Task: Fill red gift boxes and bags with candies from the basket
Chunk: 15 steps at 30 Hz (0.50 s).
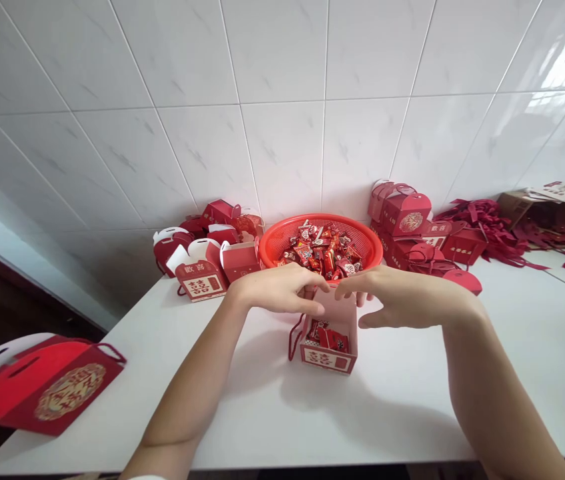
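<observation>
A small red candy box [330,361] stands uncovered on the white table, with several red wrapped candies [333,339] inside and a dark red cord handle hanging at its left. Over its far left edge is my left hand [282,288], thumb and fingers apart, with no object visible in it. My right hand [407,297] hovers at the box's far right side, thumb spread from bent fingers, also with nothing seen in it. Whether the fingertips touch the far flap I cannot tell. Just behind both hands sits a red plastic basket [272,243] heaped with wrapped candies.
Open red boxes [200,277] stand at the back left. Closed boxes [405,217] are stacked at the back right, beside dark red ribbons [492,227] and a cardboard carton [515,203]. A larger red box [62,390] is at the left table edge. A tiled wall [282,147] rises behind.
</observation>
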Each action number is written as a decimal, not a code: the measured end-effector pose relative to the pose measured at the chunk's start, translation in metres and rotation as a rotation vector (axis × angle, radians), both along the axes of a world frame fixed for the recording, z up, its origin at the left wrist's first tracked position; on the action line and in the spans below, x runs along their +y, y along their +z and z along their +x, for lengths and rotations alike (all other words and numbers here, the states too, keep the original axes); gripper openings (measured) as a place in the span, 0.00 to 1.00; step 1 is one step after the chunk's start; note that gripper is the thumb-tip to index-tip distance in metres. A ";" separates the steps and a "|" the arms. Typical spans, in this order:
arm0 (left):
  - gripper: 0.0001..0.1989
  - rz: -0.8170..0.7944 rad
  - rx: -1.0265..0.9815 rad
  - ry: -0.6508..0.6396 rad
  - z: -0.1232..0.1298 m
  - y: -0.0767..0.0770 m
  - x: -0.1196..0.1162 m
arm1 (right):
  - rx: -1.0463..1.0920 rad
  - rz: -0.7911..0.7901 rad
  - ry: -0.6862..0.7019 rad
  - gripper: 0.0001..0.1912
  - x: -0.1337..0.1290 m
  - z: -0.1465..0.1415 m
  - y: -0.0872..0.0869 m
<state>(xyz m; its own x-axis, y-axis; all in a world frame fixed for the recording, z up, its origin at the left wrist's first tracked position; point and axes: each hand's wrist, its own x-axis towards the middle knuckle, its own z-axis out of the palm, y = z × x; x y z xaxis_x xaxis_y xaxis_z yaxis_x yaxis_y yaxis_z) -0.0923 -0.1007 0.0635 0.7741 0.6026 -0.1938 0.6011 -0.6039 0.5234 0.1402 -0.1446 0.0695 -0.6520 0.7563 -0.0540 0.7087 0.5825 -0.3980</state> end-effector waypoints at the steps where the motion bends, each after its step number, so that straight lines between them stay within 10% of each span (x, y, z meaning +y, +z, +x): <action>1: 0.22 -0.049 -0.031 -0.022 0.001 0.000 -0.002 | -0.008 0.004 -0.018 0.13 0.002 -0.003 -0.002; 7: 0.34 -0.168 -0.075 -0.061 0.000 -0.006 -0.001 | -0.191 0.158 -0.177 0.12 0.010 -0.023 -0.012; 15: 0.13 0.017 0.150 0.106 0.006 -0.005 -0.005 | -0.418 0.198 -0.316 0.17 0.010 -0.044 -0.017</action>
<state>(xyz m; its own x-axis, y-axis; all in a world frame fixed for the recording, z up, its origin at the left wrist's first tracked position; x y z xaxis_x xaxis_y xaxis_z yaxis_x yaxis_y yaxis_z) -0.0860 -0.1062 0.0581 0.6691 0.6837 -0.2913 0.7326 -0.5411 0.4130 0.0967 -0.1348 0.0525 -0.3453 0.9335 -0.0964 0.9350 0.3510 0.0498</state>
